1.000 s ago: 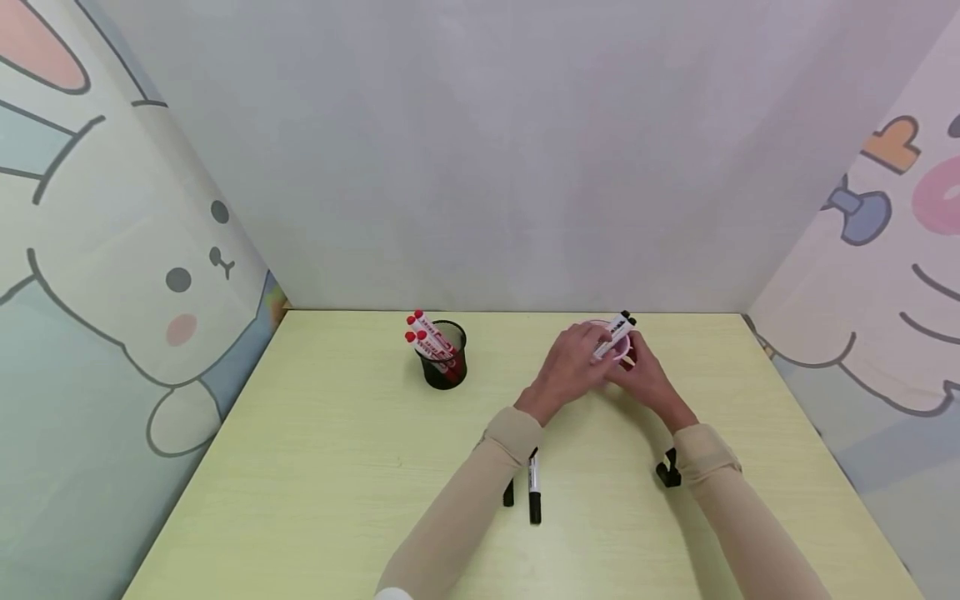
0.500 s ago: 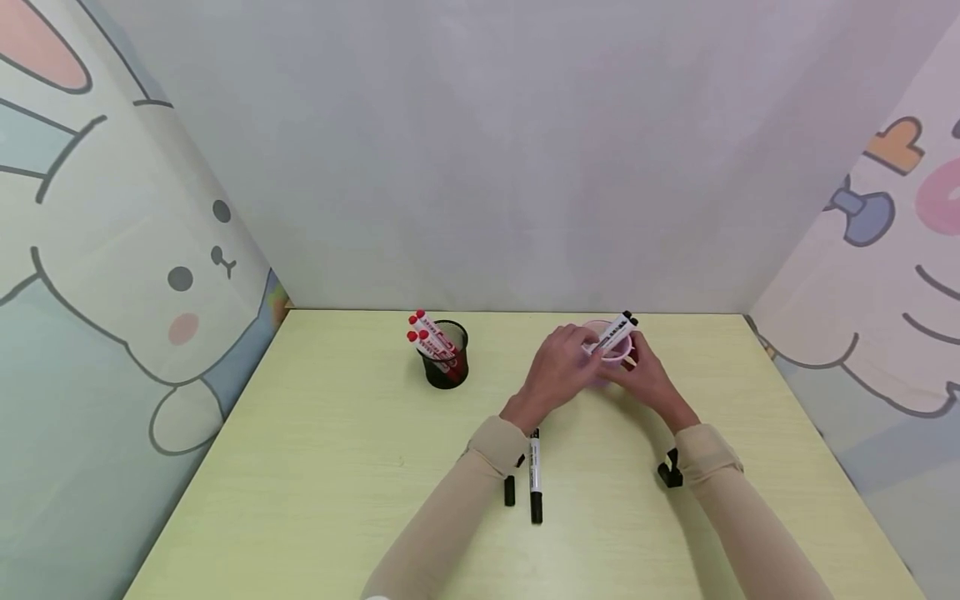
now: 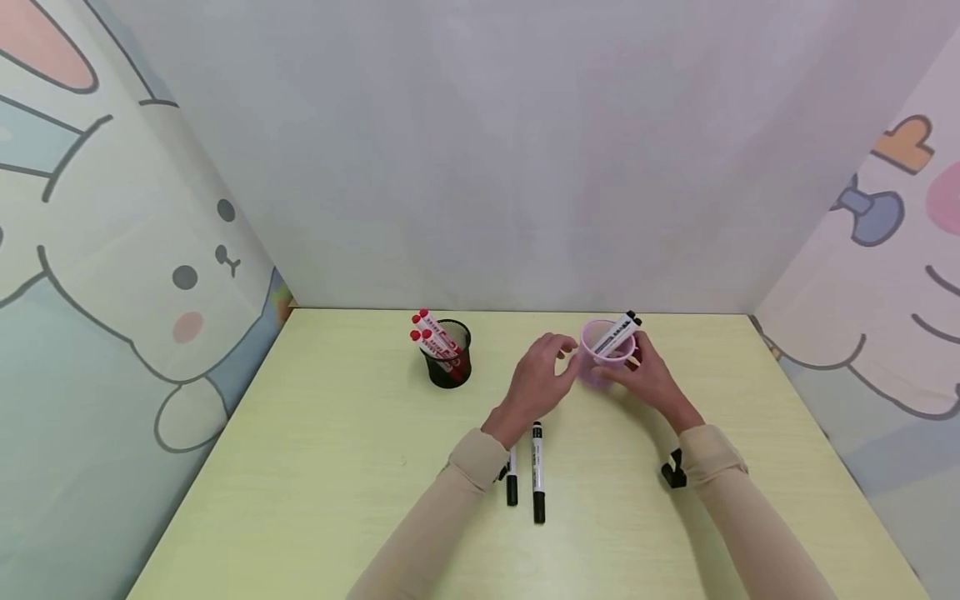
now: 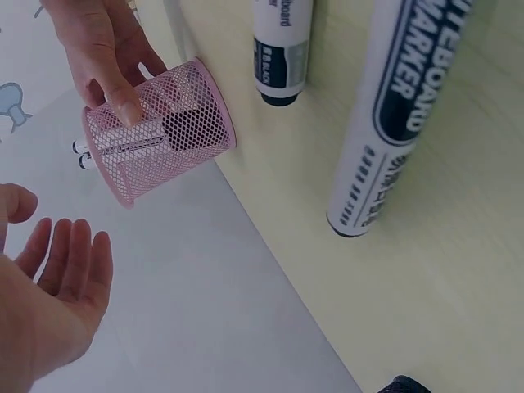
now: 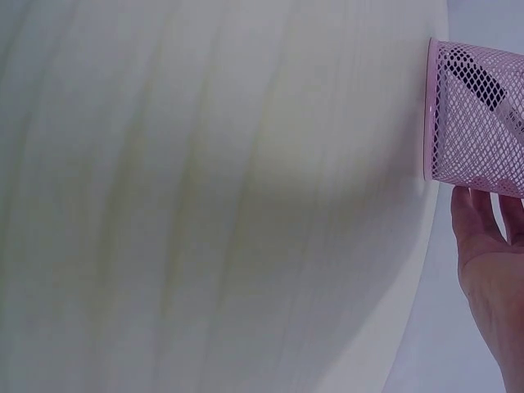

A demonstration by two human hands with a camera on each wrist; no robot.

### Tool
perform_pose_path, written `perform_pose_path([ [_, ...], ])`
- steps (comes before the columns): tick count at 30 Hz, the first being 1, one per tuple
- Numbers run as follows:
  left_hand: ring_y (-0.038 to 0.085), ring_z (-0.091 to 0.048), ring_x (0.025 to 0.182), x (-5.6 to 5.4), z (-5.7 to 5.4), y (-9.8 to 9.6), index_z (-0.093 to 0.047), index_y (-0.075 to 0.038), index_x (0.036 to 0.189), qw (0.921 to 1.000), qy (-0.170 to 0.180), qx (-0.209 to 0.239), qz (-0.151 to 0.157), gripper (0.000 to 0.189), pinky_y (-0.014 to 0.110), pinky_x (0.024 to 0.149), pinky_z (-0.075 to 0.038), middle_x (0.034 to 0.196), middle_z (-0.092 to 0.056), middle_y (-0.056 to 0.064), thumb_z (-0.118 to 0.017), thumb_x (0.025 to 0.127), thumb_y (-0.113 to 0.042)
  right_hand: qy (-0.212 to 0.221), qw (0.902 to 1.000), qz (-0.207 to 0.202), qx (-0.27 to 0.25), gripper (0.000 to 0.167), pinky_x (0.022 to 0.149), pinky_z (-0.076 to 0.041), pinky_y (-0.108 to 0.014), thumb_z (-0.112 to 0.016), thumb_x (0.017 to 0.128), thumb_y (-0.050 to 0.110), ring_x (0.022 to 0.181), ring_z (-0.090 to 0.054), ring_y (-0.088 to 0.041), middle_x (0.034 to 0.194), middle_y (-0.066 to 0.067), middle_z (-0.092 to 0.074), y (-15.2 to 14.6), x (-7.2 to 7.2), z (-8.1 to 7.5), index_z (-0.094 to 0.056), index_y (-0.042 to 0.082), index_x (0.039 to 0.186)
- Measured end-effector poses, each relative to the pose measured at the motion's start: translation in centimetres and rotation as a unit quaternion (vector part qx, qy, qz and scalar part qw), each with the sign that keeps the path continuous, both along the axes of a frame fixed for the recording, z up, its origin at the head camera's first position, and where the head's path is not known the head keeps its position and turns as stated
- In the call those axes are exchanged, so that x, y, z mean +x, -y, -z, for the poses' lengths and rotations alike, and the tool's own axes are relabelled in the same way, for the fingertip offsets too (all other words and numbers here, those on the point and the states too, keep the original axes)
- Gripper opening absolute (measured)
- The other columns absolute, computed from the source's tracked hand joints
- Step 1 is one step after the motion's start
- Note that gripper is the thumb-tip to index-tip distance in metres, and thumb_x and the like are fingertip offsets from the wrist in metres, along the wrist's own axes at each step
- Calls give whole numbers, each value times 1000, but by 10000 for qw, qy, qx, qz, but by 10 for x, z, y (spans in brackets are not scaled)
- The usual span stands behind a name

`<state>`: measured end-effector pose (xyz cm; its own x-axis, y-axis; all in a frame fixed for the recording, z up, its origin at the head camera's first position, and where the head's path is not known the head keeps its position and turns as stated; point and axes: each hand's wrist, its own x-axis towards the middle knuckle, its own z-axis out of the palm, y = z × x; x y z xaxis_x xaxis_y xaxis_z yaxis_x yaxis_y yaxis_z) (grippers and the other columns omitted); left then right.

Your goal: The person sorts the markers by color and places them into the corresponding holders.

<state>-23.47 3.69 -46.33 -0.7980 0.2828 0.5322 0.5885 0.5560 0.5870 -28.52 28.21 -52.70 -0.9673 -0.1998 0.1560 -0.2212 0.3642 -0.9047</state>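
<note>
A pink mesh pen cup [image 3: 594,375] stands at the back right of the table, with white whiteboard markers [image 3: 615,335] leaning in it, black ends up. My right hand [image 3: 651,382] holds the cup from its right side. In the left wrist view the thumb of that hand [image 4: 102,61] lies along the mesh wall. My left hand [image 3: 534,377] is just left of the cup, fingers apart and relaxed, with nothing in them. Two more black-and-white markers lie near my left forearm: one marker [image 3: 538,471] in full view, the other marker [image 3: 512,490] partly hidden by the sleeve.
A black mesh pen cup [image 3: 452,377] stands at the back, left of the pink one, with several red-capped markers [image 3: 437,340] leaning in it. A small black object [image 3: 674,469] shows beside my right cuff. Behind the pale yellow table [image 3: 337,467] rises a plain light backdrop [image 3: 480,167].
My left hand has drawn back leftward from the markers in the pink cup, its fingers now apart. More of the two table markers shows. My right hand stays on the cup.
</note>
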Motion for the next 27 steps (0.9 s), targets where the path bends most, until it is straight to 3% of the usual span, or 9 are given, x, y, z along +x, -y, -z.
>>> perform_pose_path([
  [12,18,-68,94,13,3,17,-68,-4,114,9988,438,82,-180,19,19,77,-55,109,-69,7,-66,100,-17,24,9998,31,-170,88,117,-34,-55,-85,86,10,141,-41,-38,149,-20,-42,1,3,-3,-28,2,152],
  [20,26,-69,96,26,6,24,-68,-3,115,9950,913,267,-289,19,26,78,-56,109,-68,8,-65,101,-16,1,9997,-35,-235,88,118,-33,-56,-85,86,10,142,-40,-39,150,-21,-42,0,2,-2,-27,2,153],
  [27,24,-68,96,40,8,33,-68,-6,115,9907,1163,243,-666,18,32,81,-56,109,-68,7,-65,101,-16,89,9995,-39,-313,90,118,-33,-55,-85,85,8,143,-38,-40,151,-22,-41,1,3,-4,-26,1,153],
])
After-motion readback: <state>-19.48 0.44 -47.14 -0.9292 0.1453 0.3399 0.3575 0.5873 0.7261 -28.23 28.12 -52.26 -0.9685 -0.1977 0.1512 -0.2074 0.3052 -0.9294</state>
